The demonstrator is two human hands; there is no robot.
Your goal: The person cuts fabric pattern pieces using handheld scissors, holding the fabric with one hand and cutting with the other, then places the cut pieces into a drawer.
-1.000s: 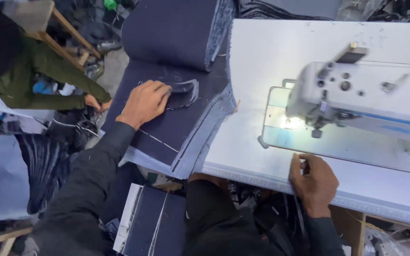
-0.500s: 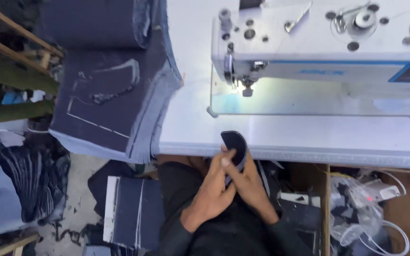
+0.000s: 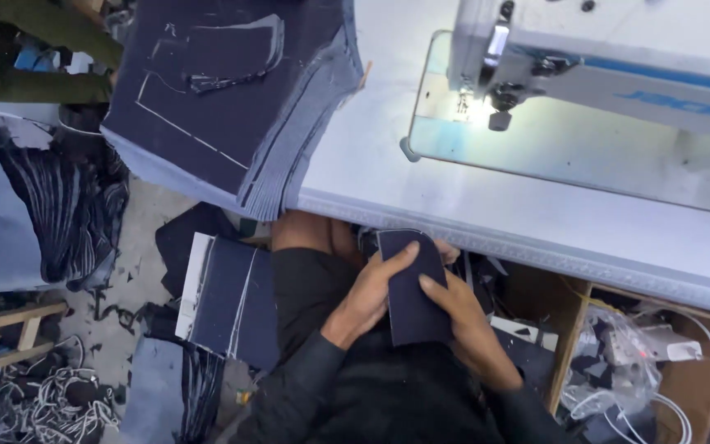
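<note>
Fingers [image 3: 394, 261] of both hands closed around a small rounded dark denim piece [image 3: 414, 288], soft, matte.

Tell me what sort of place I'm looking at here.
Most likely a garment sewing workshop: an industrial sewing machine on a white table, a stack of cut denim panels, and both hands, left hand and right hand, holding a small denim piece.

The small fabric piece [image 3: 411, 288] I have between my left hand [image 3: 369, 293] and right hand [image 3: 462, 316] is dark navy denim, plain. The stack of cut denim panels [image 3: 223, 99] on the table is the same navy, with white chalk lines and paler grey-blue edges. The sewing machine [image 3: 618, 57] is white with a blue stripe; the tabletop [image 3: 421, 189] is pale grey-white. My sleeves are black.
</note>
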